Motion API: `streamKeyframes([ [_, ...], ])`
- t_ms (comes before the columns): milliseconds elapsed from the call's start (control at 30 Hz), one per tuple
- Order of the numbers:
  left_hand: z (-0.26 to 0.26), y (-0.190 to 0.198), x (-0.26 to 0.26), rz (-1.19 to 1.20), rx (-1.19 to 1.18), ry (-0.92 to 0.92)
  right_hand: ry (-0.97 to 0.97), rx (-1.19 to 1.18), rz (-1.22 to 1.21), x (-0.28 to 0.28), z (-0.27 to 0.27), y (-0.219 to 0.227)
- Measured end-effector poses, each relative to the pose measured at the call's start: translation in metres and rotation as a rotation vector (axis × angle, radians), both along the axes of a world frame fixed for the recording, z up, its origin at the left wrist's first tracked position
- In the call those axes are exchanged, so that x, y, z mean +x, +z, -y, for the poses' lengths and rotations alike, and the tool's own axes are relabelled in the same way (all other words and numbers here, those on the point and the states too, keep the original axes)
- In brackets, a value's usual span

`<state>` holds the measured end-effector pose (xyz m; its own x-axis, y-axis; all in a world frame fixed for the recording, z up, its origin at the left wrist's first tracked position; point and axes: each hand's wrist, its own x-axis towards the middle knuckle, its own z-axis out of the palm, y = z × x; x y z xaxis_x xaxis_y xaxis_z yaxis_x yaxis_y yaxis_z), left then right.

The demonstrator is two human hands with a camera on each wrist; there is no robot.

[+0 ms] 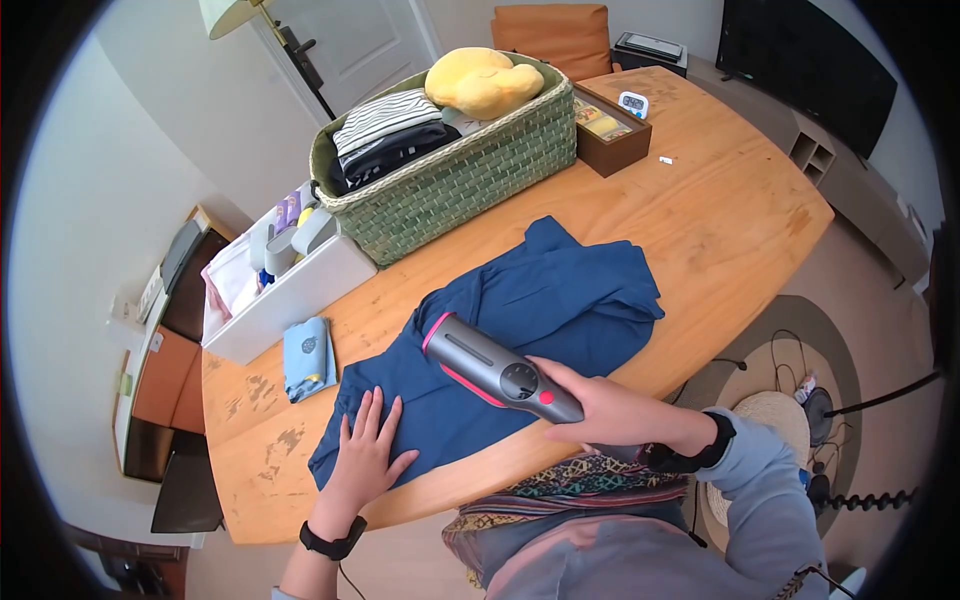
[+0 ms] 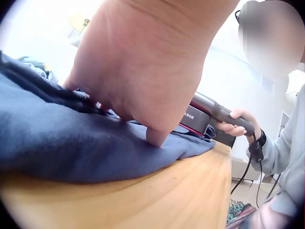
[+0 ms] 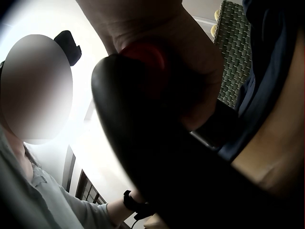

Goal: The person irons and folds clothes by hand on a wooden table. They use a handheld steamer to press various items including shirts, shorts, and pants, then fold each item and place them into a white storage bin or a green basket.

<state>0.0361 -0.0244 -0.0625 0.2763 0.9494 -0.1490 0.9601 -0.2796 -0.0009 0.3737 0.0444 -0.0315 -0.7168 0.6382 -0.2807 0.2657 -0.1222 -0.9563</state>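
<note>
A dark blue garment (image 1: 560, 290), partly folded and creased, lies across the wooden table (image 1: 720, 210). My left hand (image 1: 364, 448) presses on its near left part with fingers spread; the left wrist view shows the thumb and fingertips touching the cloth (image 2: 109, 152). In my right hand (image 1: 610, 408) I grip the handle of a grey handheld garment steamer (image 1: 485, 362) with pink trim and a round dial. Its head points up and left and overlaps the middle of the garment in the head view. Up close in the right wrist view, the steamer's dark handle (image 3: 138, 133) hides much.
A small folded light blue cloth (image 1: 309, 358) lies left of the garment. Behind stand a white box (image 1: 310, 300) of items and a green woven basket (image 1: 460, 190) with clothes and a yellow plush (image 1: 485, 82). A brown box (image 1: 612, 150) and small clock (image 1: 634, 104) are farther back.
</note>
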Motion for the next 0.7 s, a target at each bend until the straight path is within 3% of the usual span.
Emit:
streamKeyframes([
  [300, 0.003, -0.009, 0.001, 0.009, 0.029, 0.021, 0.060, 0.044, 0.090, -0.017, -0.005, -0.014],
  [367, 0.003, -0.010, 0.001, 0.005, 0.034, 0.020, 0.030, 0.184, 0.038, -0.015, -0.007, -0.025],
  [467, 0.003, -0.010, 0.002, 0.001, 0.039, 0.022, 0.036, 0.192, 0.027, -0.010, -0.008, -0.021],
  [700, 0.003, -0.011, 0.002, -0.016, 0.051, 0.020, 0.026, 0.037, 0.075, 0.003, -0.010, -0.012],
])
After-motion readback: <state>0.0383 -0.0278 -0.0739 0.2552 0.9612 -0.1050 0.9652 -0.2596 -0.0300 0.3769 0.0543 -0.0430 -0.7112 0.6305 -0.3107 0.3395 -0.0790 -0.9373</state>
